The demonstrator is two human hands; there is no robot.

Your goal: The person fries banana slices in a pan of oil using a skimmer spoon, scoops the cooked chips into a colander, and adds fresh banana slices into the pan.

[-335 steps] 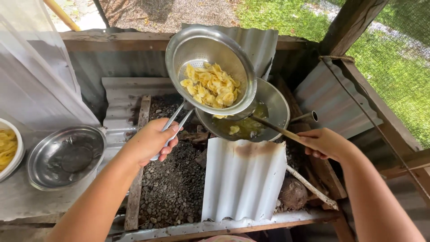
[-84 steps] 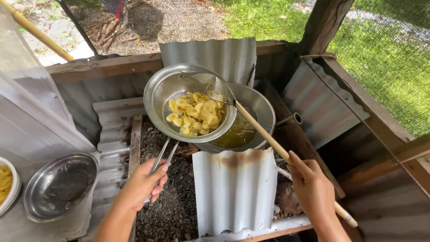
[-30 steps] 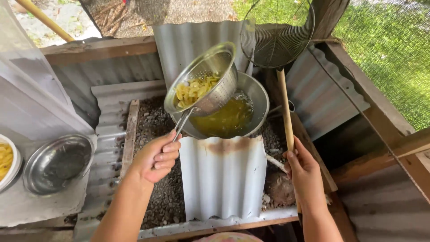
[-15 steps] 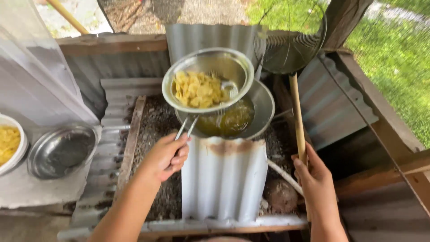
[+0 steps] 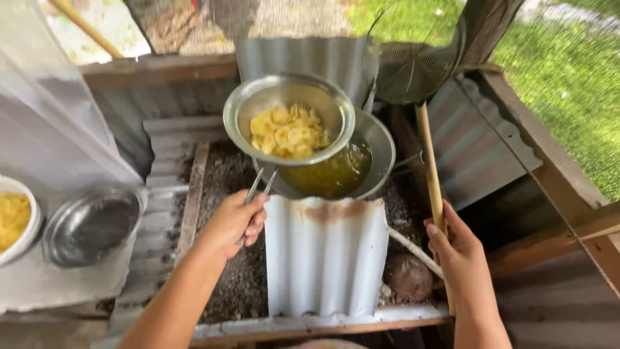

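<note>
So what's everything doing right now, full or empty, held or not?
Strainer: held up by left hand, full of yellow chips.
Wok: holds oil.
Skimmer: raised, empty, held by right hand.
Metal bowl: empty.
White bowl: holds chips.

No packages, labels, signs or screens appear anywhere in the view.

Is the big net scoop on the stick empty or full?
Empty. The wire skimmer, raised by the right hand, shows only bare mesh.
</note>
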